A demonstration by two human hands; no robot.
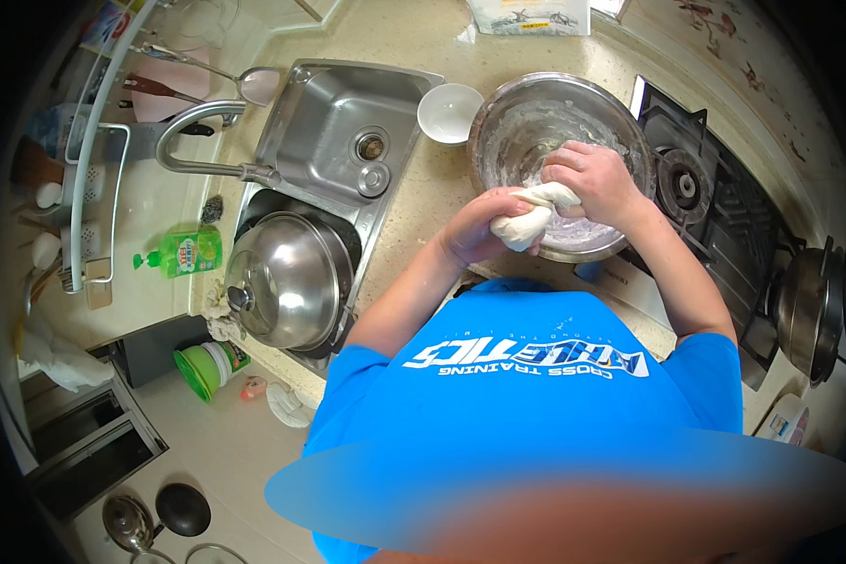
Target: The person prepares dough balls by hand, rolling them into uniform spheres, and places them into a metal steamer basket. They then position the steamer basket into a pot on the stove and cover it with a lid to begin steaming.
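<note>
A lump of white dough (522, 224) is stretched and folded between my two hands, above the near side of a large steel bowl (497, 116). My left hand (483, 222) grips the dough's thick lower end, thumb on top. Bent over its upper end, my right hand (591, 182) holds the other side with curled fingers. Flour and dough smears coat the inside of the bowl, whose near part is partly hidden by my hands. Just left of the bowl's rim stands a small white bowl (450, 113).
The steel sink (324, 127) with its curved faucet (183, 134) lies to the left; a domed lid (289, 275) covers a pot in its nearer basin. A gas hob (684, 185) adjoins the bowl on the right. A printed bag (532, 17) stands at the back. Green soap bottle (190, 254) sits beyond the sink.
</note>
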